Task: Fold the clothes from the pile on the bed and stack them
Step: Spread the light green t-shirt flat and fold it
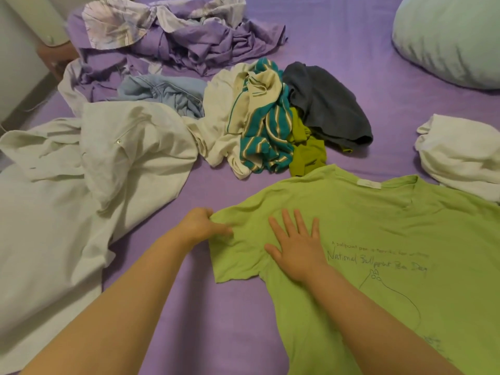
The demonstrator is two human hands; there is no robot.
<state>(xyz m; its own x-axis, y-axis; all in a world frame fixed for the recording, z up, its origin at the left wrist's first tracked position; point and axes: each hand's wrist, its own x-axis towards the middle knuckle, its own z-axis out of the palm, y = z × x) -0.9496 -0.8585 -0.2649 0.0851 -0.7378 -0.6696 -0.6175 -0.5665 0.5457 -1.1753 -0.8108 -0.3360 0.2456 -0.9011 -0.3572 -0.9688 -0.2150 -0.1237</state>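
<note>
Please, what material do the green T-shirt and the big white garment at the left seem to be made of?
The green T-shirt, gripped by the left hand and pressed by the right hand, looks like thin matte cotton jersey: soft, fine wrinkles. The white garment looks like a stiffer woven cloth, perhaps cotton or linen: sharper creases.

There is a single view, from a wide-angle camera worn on the person's head. It looks forward and steeply down onto the purple bed (324, 39), close enough that both forearms enter from the bottom edge, the left hand (201, 226) near centre and the right hand (296, 251) just toward 3 o'clock of it. The lens bends the edges: the pillow (449, 41) sits at 1 o'clock and a wall (16, 63) at 10 o'clock. No second view shares the scene
</note>
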